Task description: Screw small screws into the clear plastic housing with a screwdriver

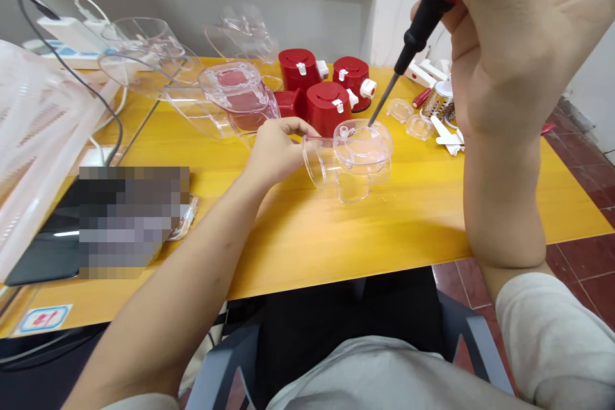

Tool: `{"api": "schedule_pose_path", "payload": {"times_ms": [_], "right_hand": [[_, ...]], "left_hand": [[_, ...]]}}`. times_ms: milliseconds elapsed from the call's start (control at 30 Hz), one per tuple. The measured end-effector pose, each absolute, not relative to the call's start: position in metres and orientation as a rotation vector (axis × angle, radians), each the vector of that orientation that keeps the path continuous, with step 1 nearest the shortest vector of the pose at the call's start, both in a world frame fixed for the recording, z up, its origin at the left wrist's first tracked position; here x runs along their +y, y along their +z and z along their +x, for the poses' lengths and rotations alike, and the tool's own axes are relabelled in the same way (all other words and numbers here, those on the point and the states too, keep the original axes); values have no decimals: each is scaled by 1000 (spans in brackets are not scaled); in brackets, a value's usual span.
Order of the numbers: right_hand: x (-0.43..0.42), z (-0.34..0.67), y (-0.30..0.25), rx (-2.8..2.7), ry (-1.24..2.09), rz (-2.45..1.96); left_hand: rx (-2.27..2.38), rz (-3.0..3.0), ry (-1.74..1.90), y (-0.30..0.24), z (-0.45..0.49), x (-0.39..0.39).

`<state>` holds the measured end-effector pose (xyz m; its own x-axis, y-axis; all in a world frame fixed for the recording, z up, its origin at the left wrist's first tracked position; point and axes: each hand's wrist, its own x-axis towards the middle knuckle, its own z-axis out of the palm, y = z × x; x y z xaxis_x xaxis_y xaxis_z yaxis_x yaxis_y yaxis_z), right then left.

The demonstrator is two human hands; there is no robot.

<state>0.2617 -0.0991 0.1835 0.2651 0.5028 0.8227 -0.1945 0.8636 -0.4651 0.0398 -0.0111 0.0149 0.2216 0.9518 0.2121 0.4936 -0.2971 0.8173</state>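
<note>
A clear plastic housing (361, 160) with a round tube on its left side and an oval top stands on the yellow table. My left hand (278, 150) closes on the tube side of it, with some fingertips hidden behind the part. Wrapped round the red and black handle of a screwdriver (417, 32), my right hand (509, 45) is raised high at the upper right. The thin shaft slants down to the left, and its tip meets the top of the housing near the back rim. No screw can be made out at the tip.
Red machine bodies (329, 106) stand behind the housing. Large clear plastic parts (230, 86) pile up at the back left. White pieces (449, 138) and metal grater drums (439, 102) lie to the right. A dark device (48, 243) and cables (103, 99) occupy the left.
</note>
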Motion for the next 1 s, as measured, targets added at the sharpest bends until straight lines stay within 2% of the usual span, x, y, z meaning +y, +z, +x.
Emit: {"api": "schedule_pose_path", "payload": {"times_ms": [67,167,367,567,1000], "right_hand": [[-97,258,179,-1197,515,-313],[-86,256,170,-1245,368,-217],[-91,272,171,-1464,556,-422],[-94,266,164,-1431,573,-588],[-64,263,136,-1528,701,-367]], "left_hand": [[1171,1711,1137,11,43,-9],[1008,1548,1255,7,44,-6],[927,1490,1281,4,40,-3],[877,1310,1357,-3,49,1],[834,1061,1311,0,45,1]]}}
